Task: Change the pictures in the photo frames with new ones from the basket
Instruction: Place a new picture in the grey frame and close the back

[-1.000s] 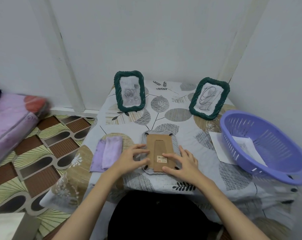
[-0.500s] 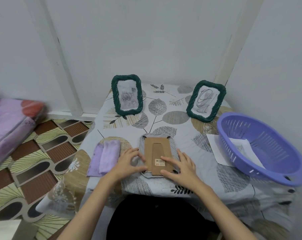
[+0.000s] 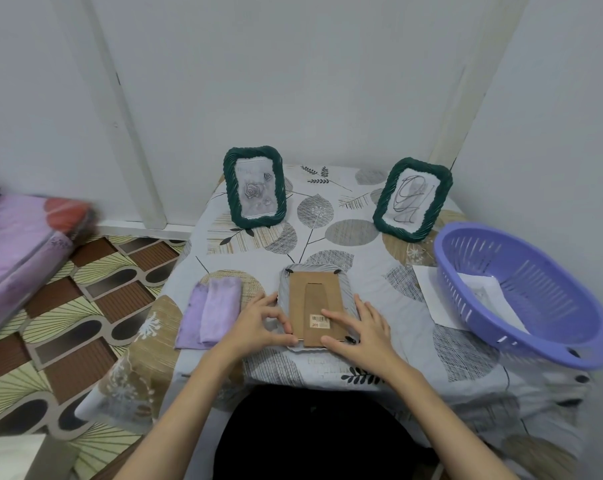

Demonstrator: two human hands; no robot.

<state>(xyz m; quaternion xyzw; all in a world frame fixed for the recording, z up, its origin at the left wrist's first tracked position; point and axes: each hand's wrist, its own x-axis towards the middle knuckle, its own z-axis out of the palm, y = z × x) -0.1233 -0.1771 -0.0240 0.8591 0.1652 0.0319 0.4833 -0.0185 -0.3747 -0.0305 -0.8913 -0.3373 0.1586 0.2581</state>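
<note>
lying face down at the near edge of the surface [image 3: 390, 344], a photo frame [image 3: 315, 308] shows us its brown cardboard back. our left hand [image 3: 258, 323] pinches its lower left corner; our right hand [image 3: 364, 327] rests on the backing, fingers straight. two green frames [image 3: 254, 186] [image 3: 412, 199] stand behind, and the purple basket [image 3: 535, 337] holding paper sits right.
</note>
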